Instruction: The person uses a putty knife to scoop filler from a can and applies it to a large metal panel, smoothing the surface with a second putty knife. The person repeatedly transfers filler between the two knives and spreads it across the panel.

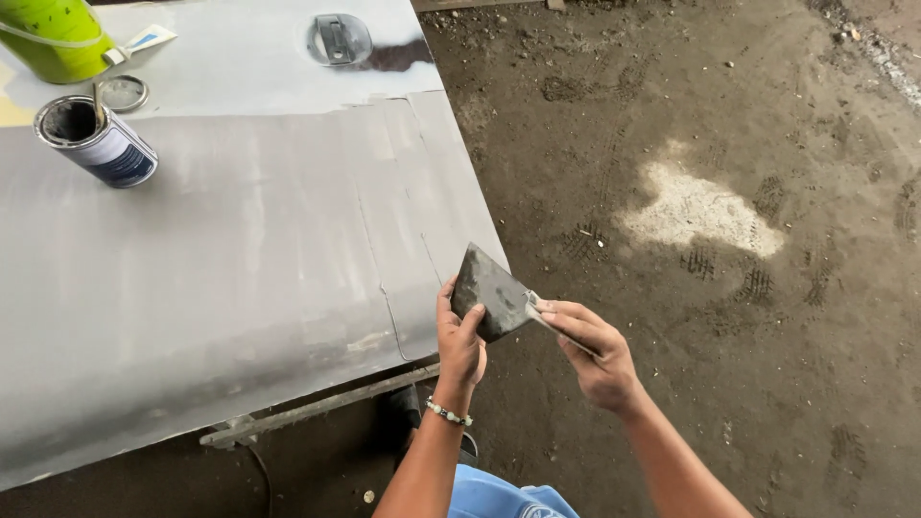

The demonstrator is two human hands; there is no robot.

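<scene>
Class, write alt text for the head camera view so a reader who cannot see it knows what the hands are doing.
Two bare hands hold a grey putty knife: the left hand grips its blade, the right hand its handle. Beside them lies a grey-coated panel carrying an open tin and a green container, above a dirt floor.

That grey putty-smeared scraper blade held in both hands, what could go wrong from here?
The left hand pinches the flat grey putty-coated scraper blade at its edge while the right hand grips the handle, so a slip might nick the fingers. Putty could drop onto the dirt floor, since the blade hangs past the grey coated panel. The open tin can with a stick in it lies tilted on that panel and might roll or spill.
</scene>
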